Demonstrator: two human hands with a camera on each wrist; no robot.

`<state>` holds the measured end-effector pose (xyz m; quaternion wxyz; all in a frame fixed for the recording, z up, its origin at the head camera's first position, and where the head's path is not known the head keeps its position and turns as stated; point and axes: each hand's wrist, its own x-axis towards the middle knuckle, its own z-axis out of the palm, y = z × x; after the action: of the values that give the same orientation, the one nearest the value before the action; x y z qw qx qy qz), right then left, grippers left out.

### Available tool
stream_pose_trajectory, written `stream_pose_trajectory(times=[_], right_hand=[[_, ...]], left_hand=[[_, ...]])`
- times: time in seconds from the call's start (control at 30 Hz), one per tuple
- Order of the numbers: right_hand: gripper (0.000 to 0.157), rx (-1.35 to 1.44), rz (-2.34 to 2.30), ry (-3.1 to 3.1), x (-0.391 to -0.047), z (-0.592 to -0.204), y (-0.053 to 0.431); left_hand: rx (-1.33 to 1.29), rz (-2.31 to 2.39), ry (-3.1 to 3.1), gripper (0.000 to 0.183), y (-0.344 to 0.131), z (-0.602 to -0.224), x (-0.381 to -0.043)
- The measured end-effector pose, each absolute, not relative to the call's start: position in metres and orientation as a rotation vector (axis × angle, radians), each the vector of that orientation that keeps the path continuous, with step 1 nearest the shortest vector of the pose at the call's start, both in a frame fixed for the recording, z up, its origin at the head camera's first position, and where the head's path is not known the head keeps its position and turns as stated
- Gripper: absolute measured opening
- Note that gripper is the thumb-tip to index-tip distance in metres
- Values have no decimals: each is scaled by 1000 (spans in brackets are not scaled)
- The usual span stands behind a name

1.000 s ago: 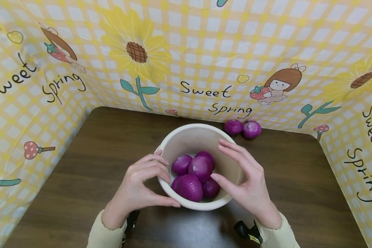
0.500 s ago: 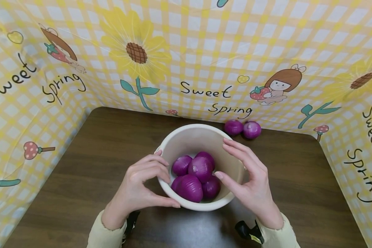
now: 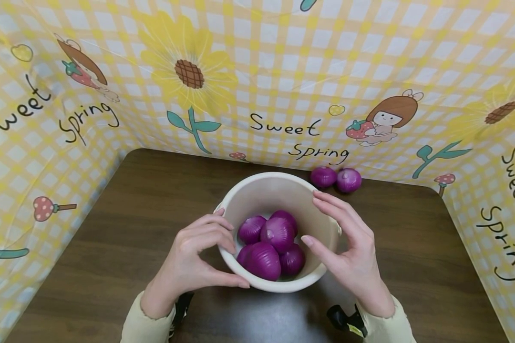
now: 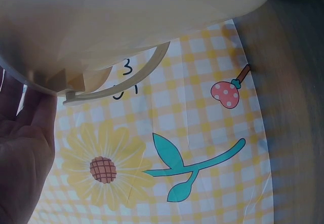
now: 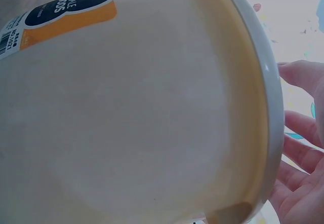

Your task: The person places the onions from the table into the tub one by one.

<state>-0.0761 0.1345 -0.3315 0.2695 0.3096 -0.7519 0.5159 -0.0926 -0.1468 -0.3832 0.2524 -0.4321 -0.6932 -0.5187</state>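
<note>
A cream bucket [image 3: 271, 194] stands on the table with several purple onions [image 3: 278, 233] piled at its bottom. My left hand [image 3: 186, 255] grips the near-left rim, fingers bent over the edge and thumb along the front. In the left wrist view, that hand [image 4: 25, 148] is at the rim beside the bucket's handle [image 4: 136, 79]. My right hand [image 3: 354, 247] is at the right rim, fingers spread and gently bent, nothing held. The right wrist view has its fingertips [image 5: 298, 120] just past the rim; whether they touch it I cannot tell.
Two more onions [image 3: 336, 178] sit side by side at the back edge of the brown table [image 3: 111, 228], right of the bucket. Yellow checked cloth [image 3: 274, 71] walls the back and sides. A dark wrist mount [image 3: 345, 320] hangs by the right sleeve.
My right hand has drawn slightly right, away from the bucket's middle. My left hand, the bucket and the onions have stayed in place.
</note>
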Motion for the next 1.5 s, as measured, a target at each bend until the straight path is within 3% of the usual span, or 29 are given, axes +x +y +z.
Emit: stream_pose_trajectory(times=[1.5], right_hand=[[48,694,1495,-1969,-81,-326,158]], left_hand=[[-1177,-1406,-1885,47,-149,-393,-96]])
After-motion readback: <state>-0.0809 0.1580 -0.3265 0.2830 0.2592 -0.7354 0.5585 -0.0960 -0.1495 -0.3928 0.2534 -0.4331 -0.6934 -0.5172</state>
